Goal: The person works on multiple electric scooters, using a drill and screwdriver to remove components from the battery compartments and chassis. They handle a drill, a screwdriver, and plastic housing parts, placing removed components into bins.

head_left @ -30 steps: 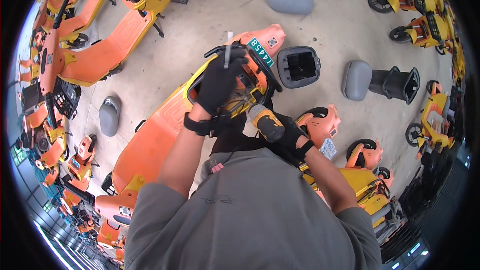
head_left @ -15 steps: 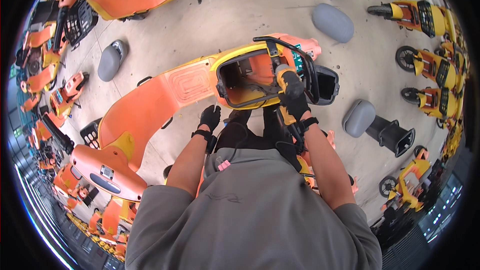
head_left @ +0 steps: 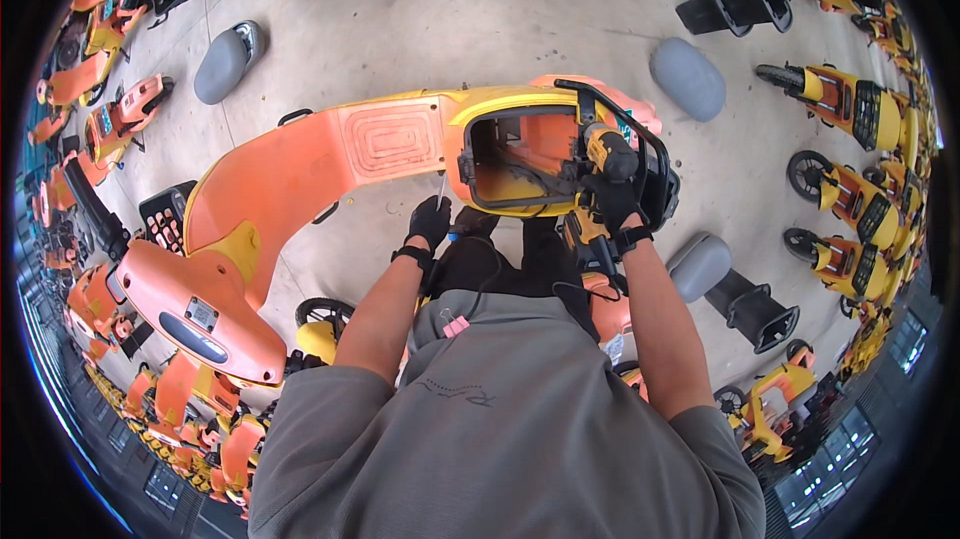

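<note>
The orange-and-yellow scooter (head_left: pixel 390 144) stands crosswise before the person with its storage well (head_left: pixel 545 134) uncovered, presumably why both hands keep to the well's near side, where its frame is in easy reach. The right hand (head_left: pixel 612 201), gloved in black, wraps firmly round the handle of a yellow-and-black cordless drill (head_left: pixel 610 151) at the well's rear end, just inside the black rear rack (head_left: pixel 649 139); the hold seems chosen to fit the drill between rack and well. The left hand (head_left: pixel 430 222), also gloved, pinches a thin metal rod (head_left: pixel 442 186) narrowly between its fingers just beside the well's near front corner, probably to stay clear of the drill. Whether the drill's nose touches anything cannot be told, since the tool hides that spot. A grey saddle (head_left: pixel 688 79) lies on the floor past the well's rear end, likely set aside to leave the well accessible. Compared with one second ago, the left hand has come down from above the well to that front corner, the drill has gone from the near side to the rear end, and the well's inside, then largely covered by a glove, now shows plainly
</note>
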Demonstrator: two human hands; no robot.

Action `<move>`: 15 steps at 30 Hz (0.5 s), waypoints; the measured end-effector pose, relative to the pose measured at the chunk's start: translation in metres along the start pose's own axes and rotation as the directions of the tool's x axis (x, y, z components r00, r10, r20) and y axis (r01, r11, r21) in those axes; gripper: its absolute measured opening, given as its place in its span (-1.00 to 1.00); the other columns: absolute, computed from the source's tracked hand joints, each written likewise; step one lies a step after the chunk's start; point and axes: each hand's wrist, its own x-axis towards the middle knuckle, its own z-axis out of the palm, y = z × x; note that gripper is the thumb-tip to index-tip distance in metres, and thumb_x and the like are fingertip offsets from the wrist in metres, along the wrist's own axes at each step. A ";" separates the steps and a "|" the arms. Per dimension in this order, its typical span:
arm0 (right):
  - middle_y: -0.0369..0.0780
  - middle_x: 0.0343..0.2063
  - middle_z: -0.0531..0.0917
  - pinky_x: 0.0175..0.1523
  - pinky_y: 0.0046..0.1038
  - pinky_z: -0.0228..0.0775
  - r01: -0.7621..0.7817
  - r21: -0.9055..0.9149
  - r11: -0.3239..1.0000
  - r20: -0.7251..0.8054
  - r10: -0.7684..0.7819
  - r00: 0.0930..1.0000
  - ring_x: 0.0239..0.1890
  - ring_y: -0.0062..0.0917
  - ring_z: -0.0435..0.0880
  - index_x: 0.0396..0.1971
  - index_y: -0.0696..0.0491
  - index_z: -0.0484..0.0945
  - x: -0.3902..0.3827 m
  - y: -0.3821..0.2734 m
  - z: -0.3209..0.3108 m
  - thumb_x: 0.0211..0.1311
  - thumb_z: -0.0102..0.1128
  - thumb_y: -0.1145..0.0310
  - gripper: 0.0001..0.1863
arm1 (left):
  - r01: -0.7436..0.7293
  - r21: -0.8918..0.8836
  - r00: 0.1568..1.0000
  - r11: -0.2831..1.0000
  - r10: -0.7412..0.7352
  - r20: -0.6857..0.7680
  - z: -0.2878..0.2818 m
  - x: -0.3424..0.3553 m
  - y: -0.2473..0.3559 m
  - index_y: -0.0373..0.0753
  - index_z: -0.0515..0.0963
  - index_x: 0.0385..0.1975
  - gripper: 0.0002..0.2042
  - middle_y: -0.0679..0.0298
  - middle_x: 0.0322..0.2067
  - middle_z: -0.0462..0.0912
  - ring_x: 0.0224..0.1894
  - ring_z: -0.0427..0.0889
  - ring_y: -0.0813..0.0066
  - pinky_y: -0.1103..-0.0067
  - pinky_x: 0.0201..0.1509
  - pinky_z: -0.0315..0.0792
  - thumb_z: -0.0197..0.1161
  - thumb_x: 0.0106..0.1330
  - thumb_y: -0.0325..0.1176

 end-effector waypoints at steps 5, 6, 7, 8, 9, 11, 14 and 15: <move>-0.29 -0.71 0.50 -0.75 -0.61 0.21 0.027 0.154 0.988 0.021 -0.031 0.999 -0.78 -0.61 0.43 -0.53 0.06 0.48 0.007 -0.002 0.004 0.01 0.12 0.37 -0.92 | -0.112 -0.002 0.991 0.994 0.111 -0.067 0.010 0.015 -0.012 -0.28 0.52 -0.42 -0.71 0.22 -0.60 0.55 -0.57 0.51 0.45 0.51 -0.48 0.37 0.01 0.21 -0.15; -0.29 -0.71 0.50 -0.76 -0.60 0.22 0.065 0.174 0.983 0.016 -0.069 0.997 -0.78 -0.61 0.44 -0.52 0.06 0.48 0.007 0.000 0.004 0.01 0.11 0.38 -0.92 | -0.132 0.031 0.989 0.991 0.134 -0.068 0.010 0.017 -0.010 -0.28 0.51 -0.43 -0.70 0.21 -0.60 0.55 -0.56 0.51 0.43 0.50 -0.47 0.37 0.01 0.21 -0.15; -0.29 -0.70 0.50 -0.73 -0.59 0.24 0.064 0.116 0.991 0.018 -0.067 0.998 -0.76 -0.60 0.45 -0.51 0.07 0.48 0.009 -0.002 0.005 -0.01 0.13 0.39 -0.91 | -0.153 0.060 0.984 0.986 0.158 -0.077 0.011 0.018 -0.006 -0.29 0.51 -0.43 -0.70 0.20 -0.60 0.55 -0.56 0.51 0.42 0.49 -0.47 0.37 0.01 0.22 -0.15; -0.29 -0.69 0.50 -0.71 -0.59 0.25 0.063 0.084 0.994 0.020 -0.065 0.998 -0.75 -0.60 0.46 -0.50 0.08 0.48 0.010 -0.003 0.004 -0.01 0.14 0.39 -0.91 | -0.151 0.054 0.985 0.987 0.155 -0.078 0.011 0.019 -0.003 -0.29 0.51 -0.43 -0.70 0.20 -0.60 0.55 -0.56 0.51 0.42 0.49 -0.47 0.37 0.01 0.22 -0.15; -0.29 -0.68 0.50 -0.70 -0.58 0.26 0.062 0.051 0.997 0.021 -0.063 0.998 -0.73 -0.60 0.47 -0.49 0.09 0.48 0.011 -0.005 0.003 -0.02 0.14 0.40 -0.90 | -0.168 0.036 0.984 0.985 0.170 -0.055 0.012 0.021 0.001 -0.28 0.50 -0.43 -0.70 0.20 -0.59 0.55 -0.56 0.52 0.41 0.49 -0.45 0.38 0.00 0.22 -0.15; -0.29 -0.58 0.51 -0.53 -0.57 0.32 0.163 -0.315 0.935 0.002 -0.171 0.985 -0.61 -0.58 0.47 -0.37 0.13 0.48 0.012 -0.009 0.002 -0.04 0.19 0.39 -0.80 | -0.156 -0.004 0.988 0.988 0.156 0.001 0.012 0.022 0.010 -0.26 0.50 -0.42 -0.72 0.15 -0.53 0.57 -0.48 0.55 0.31 0.44 -0.38 0.40 -0.03 0.23 -0.17; -0.27 -0.58 0.52 -0.53 -0.55 0.35 0.138 -0.422 0.896 0.026 -0.140 0.990 -0.59 -0.57 0.50 -0.39 0.16 0.47 0.009 -0.014 0.000 -0.04 0.16 0.41 -0.80 | -0.249 0.125 0.967 0.960 0.253 -0.021 0.013 0.022 0.023 -0.25 0.50 -0.40 -0.72 0.09 -0.45 0.58 -0.37 0.56 0.19 0.39 -0.32 0.40 -0.05 0.23 -0.18; -0.27 -0.58 0.52 -0.53 -0.55 0.35 0.137 -0.426 0.894 0.029 -0.138 0.990 -0.59 -0.57 0.50 -0.39 0.16 0.47 0.013 -0.009 -0.002 -0.04 0.16 0.41 -0.80 | -0.224 0.126 0.974 0.966 0.224 0.020 0.011 0.023 0.026 -0.25 0.50 -0.37 -0.73 0.05 -0.39 0.57 -0.27 0.54 0.12 0.35 -0.27 0.40 -0.06 0.23 -0.19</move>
